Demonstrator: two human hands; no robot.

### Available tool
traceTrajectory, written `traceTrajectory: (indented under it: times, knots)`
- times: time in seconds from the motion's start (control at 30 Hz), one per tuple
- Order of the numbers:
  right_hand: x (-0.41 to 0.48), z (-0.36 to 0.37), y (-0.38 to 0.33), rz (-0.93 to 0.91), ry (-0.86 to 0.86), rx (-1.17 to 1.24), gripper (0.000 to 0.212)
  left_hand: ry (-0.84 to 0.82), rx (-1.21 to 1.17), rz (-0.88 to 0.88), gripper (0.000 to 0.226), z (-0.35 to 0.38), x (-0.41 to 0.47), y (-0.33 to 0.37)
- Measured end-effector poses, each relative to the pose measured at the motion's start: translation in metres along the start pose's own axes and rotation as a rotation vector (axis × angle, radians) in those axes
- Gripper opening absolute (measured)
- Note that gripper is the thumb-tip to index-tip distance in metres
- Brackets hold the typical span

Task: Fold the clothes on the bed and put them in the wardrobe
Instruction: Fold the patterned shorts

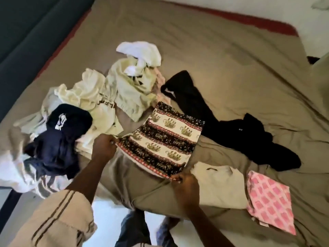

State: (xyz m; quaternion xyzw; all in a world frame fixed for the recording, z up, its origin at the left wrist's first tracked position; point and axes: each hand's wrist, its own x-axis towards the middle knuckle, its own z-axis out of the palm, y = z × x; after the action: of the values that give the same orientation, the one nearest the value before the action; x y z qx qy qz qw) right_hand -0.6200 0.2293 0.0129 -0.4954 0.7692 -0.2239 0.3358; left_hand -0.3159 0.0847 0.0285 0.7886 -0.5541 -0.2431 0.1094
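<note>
Left hand (104, 147) and right hand (185, 184) pinch near corners of the elephant-print cloth (165, 139) between them.

Dark teal padded panel (26, 32) running down the upper left, white wall (249, 8) showing along the top right, greenish smudge (320, 5) sitting on it in the corner, pale glossy floor (106, 216) gleaming at the bottom centre

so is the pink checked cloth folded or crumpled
Folded: the pink checked cloth lies as a flat, neat rectangle on the bed.
</note>
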Motion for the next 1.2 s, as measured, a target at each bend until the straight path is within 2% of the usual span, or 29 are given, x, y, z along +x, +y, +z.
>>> traceTrajectory:
  times: [0.07, 0.2, 0.3, 0.4, 0.47, 0.57, 0.73, 0.9, 0.97, 1.1, 1.2]
  knots:
    - [-0.008, 0.044, 0.027, -0.051, -0.068, -0.16, 0.036, -0.041, 0.057, -0.036, 0.017, 0.026, -0.006, -0.045]
    - [-0.035, 0.082, 0.046, -0.075, -0.152, -0.389, 0.018, -0.101, 0.101, -0.023, 0.013, 0.044, -0.021, -0.114]
    - [-0.046, 0.082, 0.036, -0.15, -0.14, -0.4, 0.017, -0.117, 0.122, 0.135, 0.017, 0.033, -0.027, -0.118]
    - [-0.037, 0.075, 0.028, -0.117, -0.079, -0.193, 0.017, -0.089, 0.104, 0.26, 0.025, 0.021, -0.013, -0.094]
    - [-0.022, 0.065, 0.022, -0.047, -0.015, -0.053, 0.016, -0.077, 0.052, 0.316, 0.022, 0.014, 0.003, -0.067]
    - [0.018, 0.047, 0.013, 0.082, 0.122, 0.072, 0.02, -0.114, -0.001, 0.334, 0.012, 0.011, 0.042, -0.02]
    - [0.104, 0.024, 0.021, 0.361, 0.274, 0.325, 0.016, -0.235, -0.013, 0.348, 0.018, 0.032, 0.119, 0.057]
    - [0.195, 0.023, 0.045, 0.481, 0.359, 0.359, 0.008, -0.32, 0.06, 0.335, 0.026, 0.09, 0.191, 0.108]
    - [0.224, 0.025, 0.056, 0.522, 0.358, 0.349, 0.013, -0.338, 0.113, 0.315, 0.028, 0.116, 0.211, 0.124]
    - [0.257, 0.027, 0.067, 0.519, 0.389, 0.318, 0.008, -0.296, 0.059, 0.225, 0.024, 0.143, 0.233, 0.139]
    - [0.266, 0.025, 0.067, 0.549, 0.435, 0.337, 0.026, -0.285, -0.064, 0.208, 0.039, 0.157, 0.234, 0.129]
